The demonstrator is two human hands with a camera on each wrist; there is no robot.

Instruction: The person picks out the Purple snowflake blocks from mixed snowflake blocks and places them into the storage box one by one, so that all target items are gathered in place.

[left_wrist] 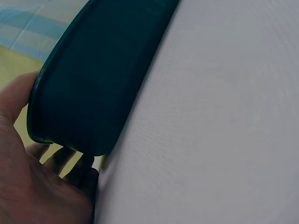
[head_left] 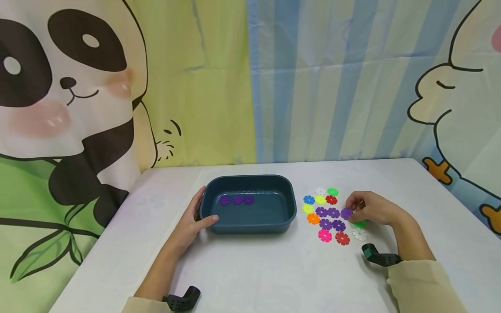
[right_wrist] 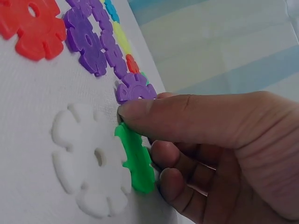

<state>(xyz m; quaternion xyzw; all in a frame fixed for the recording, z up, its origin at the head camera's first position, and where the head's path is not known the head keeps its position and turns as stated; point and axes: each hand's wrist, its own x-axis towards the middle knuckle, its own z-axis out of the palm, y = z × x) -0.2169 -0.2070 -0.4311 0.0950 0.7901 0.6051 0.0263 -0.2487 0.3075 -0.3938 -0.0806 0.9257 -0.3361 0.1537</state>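
Purple disc (head_left: 345, 214) best held by its rim

The right hand (head_left: 374, 209) pinches it beside the other discs (head_left: 338, 225), right of the tray (head_left: 250, 228); the left hand (head_left: 192, 221) grips the tray's left end. The disc looks light, stiff, slightly slick; its notches should aid grip.

Tray (head_left: 250, 228): smooth plastic in appearance, softly glossy inside. Flower discs (right_wrist: 81, 35): smooth plastic, low sheen. Surface (head_left: 254, 269): matt, finely textured, cloth-like. Backdrop (head_left: 211, 108): printed cloth, creased, faintly shiny. Wrist mount (head_left: 383, 259): plastic-looking, mostly matt. Sleeve (head_left: 422, 282): matt cloth.
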